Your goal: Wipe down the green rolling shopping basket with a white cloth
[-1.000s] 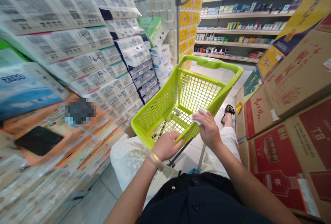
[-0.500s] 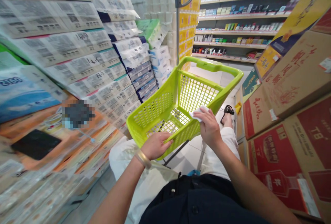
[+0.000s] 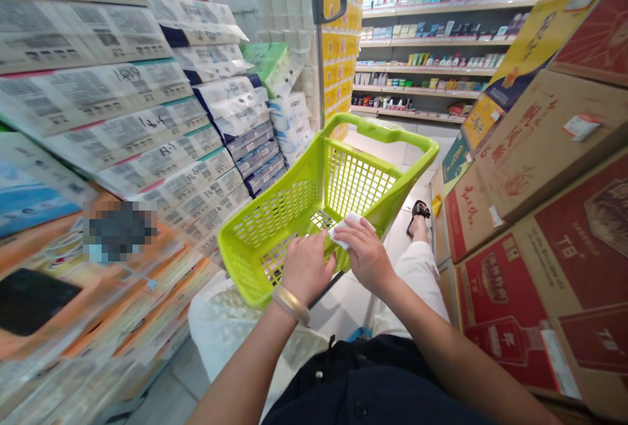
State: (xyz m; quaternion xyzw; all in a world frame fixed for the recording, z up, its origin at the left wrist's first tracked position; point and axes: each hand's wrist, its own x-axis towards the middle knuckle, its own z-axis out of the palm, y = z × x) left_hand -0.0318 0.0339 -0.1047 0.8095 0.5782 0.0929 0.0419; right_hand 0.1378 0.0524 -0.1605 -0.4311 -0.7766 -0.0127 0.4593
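Note:
A lime-green plastic shopping basket with a mesh wall stands tilted in front of me, on a wheeled frame. My left hand is curled over its near rim. A white tissue lies bunched across the rim and inner wall, right next to my left fingers. My right hand presses down on the tissue and pinches it. The basket's long handle at the far end is untouched, and the basket holds nothing visible.
Stacked wrapped tissue packs crowd the left side, and printed cardboard cartons rise on the right. Goods shelves stand ahead. A sandalled foot rests on the tiled floor beyond the basket.
The basket and my hands have shifted left in view. My hands are closer together, with the left hand now beside the tissue. The tissue stays in my right hand.

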